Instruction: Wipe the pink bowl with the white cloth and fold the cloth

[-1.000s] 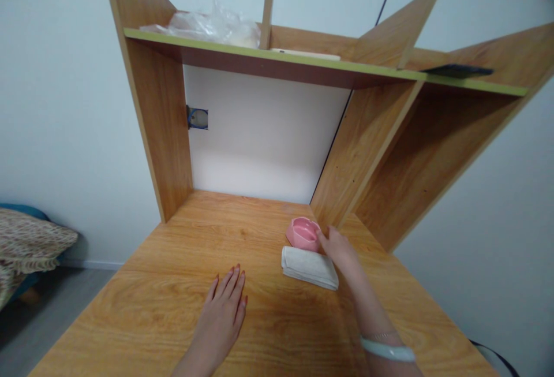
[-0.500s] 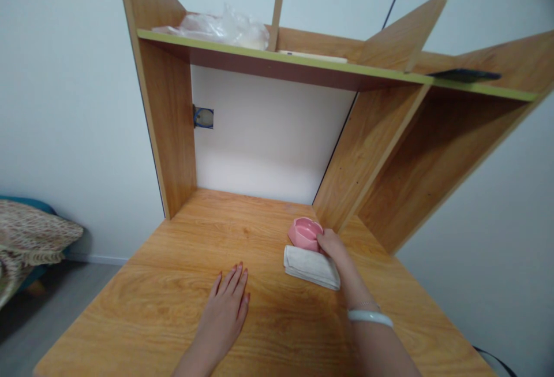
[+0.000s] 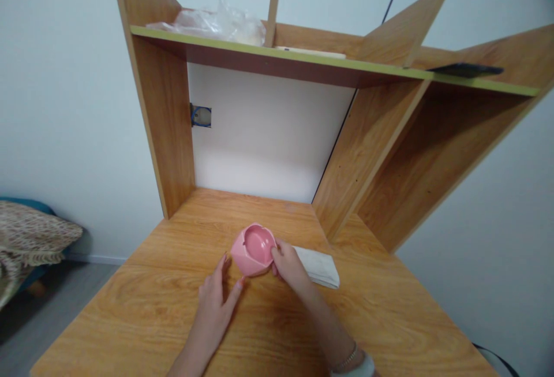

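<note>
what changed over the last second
The right hand closed its grip on the glossy pink lobed dish and carried it left to the middle of the wooden desk. The left hand shifted up to the dish's left side. The folded white cloth and the clear plastic bag stayed put.

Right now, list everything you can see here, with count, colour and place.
pink bowl: one, pink, mid-desk between both hands
cloth: one, white, folded on the desk, right of the bowl
desk: one, wood-grain, bottom of view
upper shelf: one, wood with green edge, above the desk
plastic bag: one, clear, left on the upper shelf
dark flat item: one, black, right on the upper shelf
socket cutout: one, bluish, back wall, left
patterned cover: one, brown, far left
left hand: one, bare, fingers at the bowl's near left side
right hand: one, bare, grip on the bowl's right rim
</note>
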